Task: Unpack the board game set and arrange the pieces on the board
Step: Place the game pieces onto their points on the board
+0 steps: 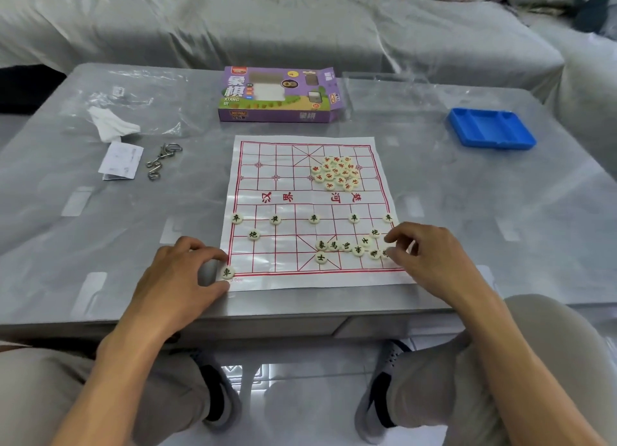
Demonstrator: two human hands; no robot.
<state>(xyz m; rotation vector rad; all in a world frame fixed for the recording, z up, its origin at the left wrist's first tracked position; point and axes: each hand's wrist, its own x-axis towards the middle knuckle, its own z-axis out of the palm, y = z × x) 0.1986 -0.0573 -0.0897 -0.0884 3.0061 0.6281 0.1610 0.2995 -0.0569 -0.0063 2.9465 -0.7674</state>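
Near edge of the table [100,211]: both hands are working at the board's near rows. The left hand [180,272] is pinching a black-lettered piece [227,272] between thumb and forefinger, setting it on the near-left corner of the paper board [310,278]. The right hand [430,255] is reaching with curled fingers into a loose clump of black pieces [347,246] near the board's right side; whether it is actually gripping one, I cannot tell.

Moving farther in: five black pieces are sitting evenly spaced along the row just short of the river [314,218], with one more piece behind each end. So the near side is looking roughly half placed; most of the back row is still waiting in the clump.

Far half: the red pieces are lying in an unsorted heap [337,173], right of centre. None are looking placed.

Beyond the board, the purple box [277,94] is lying open at its right end, and a blue tray [490,130] is sitting far right. Unpacking appears done; arranging is perhaps a quarter through.
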